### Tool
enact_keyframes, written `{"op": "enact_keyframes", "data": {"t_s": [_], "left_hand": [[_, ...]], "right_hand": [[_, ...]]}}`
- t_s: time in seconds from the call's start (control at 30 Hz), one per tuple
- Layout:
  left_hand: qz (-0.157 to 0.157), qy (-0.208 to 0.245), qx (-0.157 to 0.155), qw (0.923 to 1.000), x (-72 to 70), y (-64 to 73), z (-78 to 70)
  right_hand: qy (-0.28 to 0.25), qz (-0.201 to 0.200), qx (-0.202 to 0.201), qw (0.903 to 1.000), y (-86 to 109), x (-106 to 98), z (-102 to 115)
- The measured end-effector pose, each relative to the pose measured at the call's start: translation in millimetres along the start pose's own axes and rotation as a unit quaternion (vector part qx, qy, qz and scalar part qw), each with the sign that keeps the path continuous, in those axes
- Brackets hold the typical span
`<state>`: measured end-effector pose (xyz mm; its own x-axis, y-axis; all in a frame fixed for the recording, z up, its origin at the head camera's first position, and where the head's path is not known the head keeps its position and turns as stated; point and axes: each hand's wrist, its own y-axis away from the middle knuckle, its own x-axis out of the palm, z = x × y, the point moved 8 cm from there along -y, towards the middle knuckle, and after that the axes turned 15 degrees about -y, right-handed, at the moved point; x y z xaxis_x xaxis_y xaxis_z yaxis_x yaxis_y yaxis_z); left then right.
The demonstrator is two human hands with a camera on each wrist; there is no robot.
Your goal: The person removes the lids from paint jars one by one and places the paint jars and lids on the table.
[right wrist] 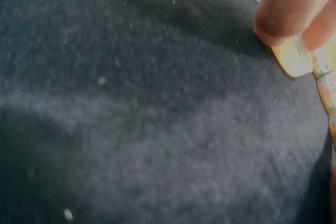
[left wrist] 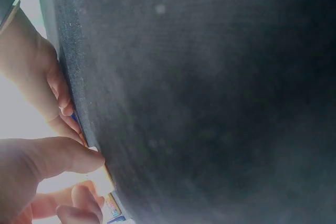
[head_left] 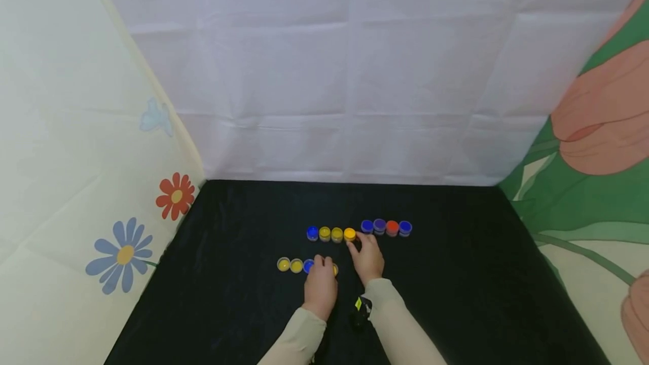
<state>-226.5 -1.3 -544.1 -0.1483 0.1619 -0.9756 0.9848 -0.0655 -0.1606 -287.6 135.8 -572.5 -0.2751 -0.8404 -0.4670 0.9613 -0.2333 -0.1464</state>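
Note:
Small round paint pots with coloured tops lie in rows on the black cloth. My left hand (head_left: 320, 289) is over the front row, its thumb and fingers pinching a pale-sided paint pot (left wrist: 102, 179) in the left wrist view. Left of it in that row are a blue pot (head_left: 308, 266) and two yellow pots (head_left: 290, 265). A yellow pot (head_left: 335, 270) peeks out at this hand's right. My right hand (head_left: 368, 258) pinches the yellow paint pot (head_left: 350, 234) at the right end of the middle row; its side (right wrist: 294, 60) shows under the fingertips in the right wrist view.
Beside the held yellow pot stand two darker yellow pots (head_left: 330, 234) and a blue pot (head_left: 312, 233). Behind my right hand, several blue pots (head_left: 367, 226) and a red pot (head_left: 392, 227) form another row. The black cloth (head_left: 228, 297) meets a white backdrop (head_left: 345, 100).

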Motion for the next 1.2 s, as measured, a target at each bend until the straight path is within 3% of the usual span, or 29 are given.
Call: {"op": "enact_keyframes", "data": {"t_s": [0.5,0.7,1.07,1.2], "left_hand": [[-0.007,-0.006,-0.021,0.9997,8.0,-1.8,6.1],[-0.010,-0.005,-0.025,0.9996,4.6,-1.4,6.4],[0.000,0.033,0.004,0.9994,1.5,-1.3,-2.9],[0.009,0.023,0.017,0.9996,3.6,-1.0,-6.7]], "right_hand": [[-0.039,-0.007,-0.018,0.9991,0.6,-2.7,-5.5],[-0.040,0.004,-0.025,0.9989,1.3,-2.9,-5.6],[-0.068,0.021,-0.018,0.9973,0.5,-10.6,-7.3],[-0.102,0.040,-0.017,0.9938,4.4,-9.4,-8.0]]}}
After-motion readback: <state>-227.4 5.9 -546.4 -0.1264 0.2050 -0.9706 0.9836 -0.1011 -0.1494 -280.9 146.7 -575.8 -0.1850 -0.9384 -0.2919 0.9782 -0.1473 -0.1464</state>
